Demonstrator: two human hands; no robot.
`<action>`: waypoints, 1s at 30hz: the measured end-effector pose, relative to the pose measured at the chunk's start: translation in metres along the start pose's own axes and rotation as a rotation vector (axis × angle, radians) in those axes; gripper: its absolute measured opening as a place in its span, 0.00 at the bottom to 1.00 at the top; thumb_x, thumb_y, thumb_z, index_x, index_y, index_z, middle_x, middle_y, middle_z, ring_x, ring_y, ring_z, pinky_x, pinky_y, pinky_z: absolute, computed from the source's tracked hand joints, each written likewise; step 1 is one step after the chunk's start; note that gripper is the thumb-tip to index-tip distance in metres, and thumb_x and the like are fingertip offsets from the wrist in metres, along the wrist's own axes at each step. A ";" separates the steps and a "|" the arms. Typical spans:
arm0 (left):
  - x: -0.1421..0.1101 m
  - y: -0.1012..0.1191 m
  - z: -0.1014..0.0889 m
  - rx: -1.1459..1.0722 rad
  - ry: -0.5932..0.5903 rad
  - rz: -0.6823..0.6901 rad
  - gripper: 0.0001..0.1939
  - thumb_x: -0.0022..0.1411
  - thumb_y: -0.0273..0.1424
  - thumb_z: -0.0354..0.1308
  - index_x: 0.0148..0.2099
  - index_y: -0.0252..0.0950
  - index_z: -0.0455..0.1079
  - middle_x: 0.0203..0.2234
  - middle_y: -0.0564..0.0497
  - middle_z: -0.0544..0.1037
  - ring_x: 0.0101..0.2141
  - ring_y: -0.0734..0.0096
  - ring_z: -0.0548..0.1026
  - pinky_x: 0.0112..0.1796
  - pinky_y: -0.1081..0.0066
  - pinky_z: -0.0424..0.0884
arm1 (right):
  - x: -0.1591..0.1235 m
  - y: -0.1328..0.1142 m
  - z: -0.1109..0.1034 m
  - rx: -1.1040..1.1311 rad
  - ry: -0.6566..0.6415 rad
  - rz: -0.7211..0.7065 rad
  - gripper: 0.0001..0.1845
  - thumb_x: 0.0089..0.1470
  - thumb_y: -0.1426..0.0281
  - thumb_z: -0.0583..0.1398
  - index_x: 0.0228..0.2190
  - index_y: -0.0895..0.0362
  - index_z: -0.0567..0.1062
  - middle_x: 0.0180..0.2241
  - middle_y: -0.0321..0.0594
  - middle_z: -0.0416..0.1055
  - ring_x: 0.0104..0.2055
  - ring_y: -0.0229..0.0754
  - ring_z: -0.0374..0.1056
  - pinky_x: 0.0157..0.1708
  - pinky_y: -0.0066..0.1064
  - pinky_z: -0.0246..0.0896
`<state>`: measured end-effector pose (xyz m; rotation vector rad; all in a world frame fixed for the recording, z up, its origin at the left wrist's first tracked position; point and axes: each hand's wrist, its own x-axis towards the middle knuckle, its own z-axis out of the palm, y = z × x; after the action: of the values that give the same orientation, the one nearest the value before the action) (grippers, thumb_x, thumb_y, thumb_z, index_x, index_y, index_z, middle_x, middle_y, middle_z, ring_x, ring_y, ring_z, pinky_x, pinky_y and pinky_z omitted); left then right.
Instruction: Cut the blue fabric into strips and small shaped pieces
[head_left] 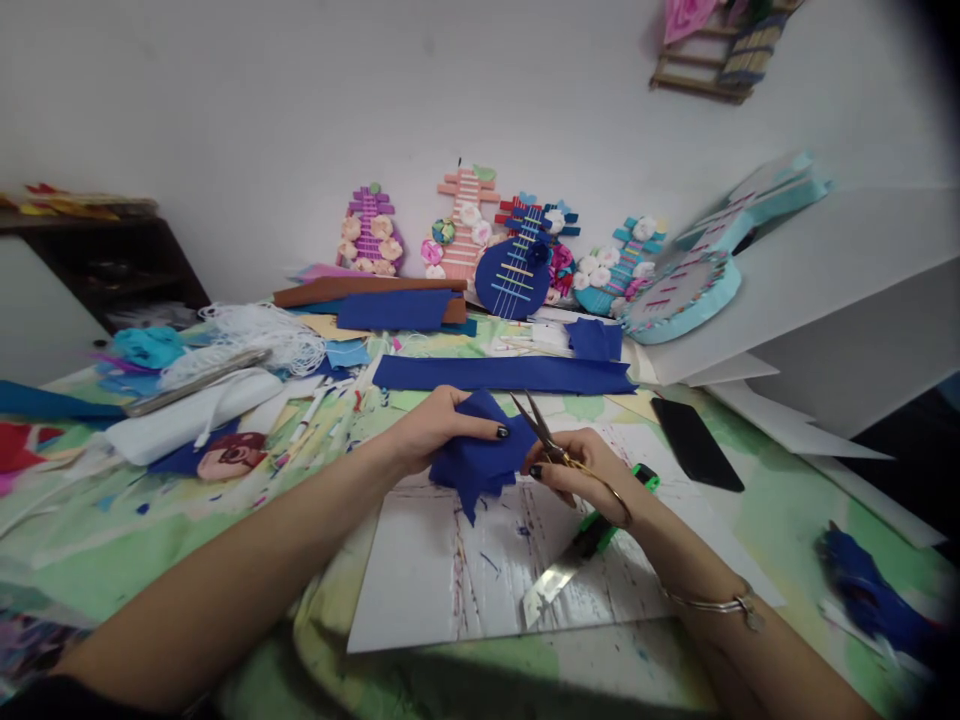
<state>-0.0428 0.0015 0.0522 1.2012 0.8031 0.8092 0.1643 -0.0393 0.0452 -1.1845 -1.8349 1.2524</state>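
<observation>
My left hand (435, 425) is closed on a bunched piece of dark blue felt (480, 460), held just above a white board (480, 570). To its right, my right hand (581, 475) grips small gold-handled scissors (544, 430). Their blades are slightly apart and point up and left, close beside the felt. A bracelet (712, 603) circles my right wrist.
A long blue felt strip (502, 374) lies behind my hands. Several decorated guitar-shaped crafts (517, 262) lean on the wall. A black phone (694, 443) lies at right, and a green-handled blade (585, 555) rests on the board. White cord (255, 335), markers and scraps clutter the left.
</observation>
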 end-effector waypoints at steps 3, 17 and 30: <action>0.001 0.001 -0.001 -0.043 0.074 0.040 0.11 0.38 0.27 0.68 0.28 0.28 0.73 0.24 0.46 0.77 0.24 0.71 0.74 0.30 0.70 0.71 | -0.001 0.000 0.000 -0.053 -0.036 -0.003 0.08 0.46 0.69 0.58 0.28 0.62 0.73 0.16 0.31 0.59 0.16 0.30 0.54 0.16 0.22 0.49; 0.003 0.000 -0.001 -0.094 0.130 0.105 0.11 0.39 0.27 0.67 0.27 0.28 0.70 0.23 0.48 0.75 0.25 0.71 0.73 0.31 0.71 0.69 | 0.001 0.001 0.005 -0.155 -0.029 -0.012 0.08 0.46 0.68 0.57 0.24 0.61 0.72 0.16 0.29 0.56 0.17 0.30 0.52 0.17 0.23 0.45; 0.003 0.002 -0.001 -0.092 0.148 0.076 0.11 0.37 0.25 0.66 0.26 0.28 0.70 0.21 0.50 0.74 0.23 0.74 0.71 0.28 0.73 0.68 | 0.002 0.003 0.006 -0.264 0.011 -0.019 0.12 0.47 0.66 0.55 0.21 0.62 0.71 0.13 0.29 0.52 0.17 0.30 0.48 0.17 0.24 0.41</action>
<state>-0.0423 0.0045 0.0537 1.1047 0.8350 0.9955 0.1590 -0.0393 0.0402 -1.3057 -2.0449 1.0122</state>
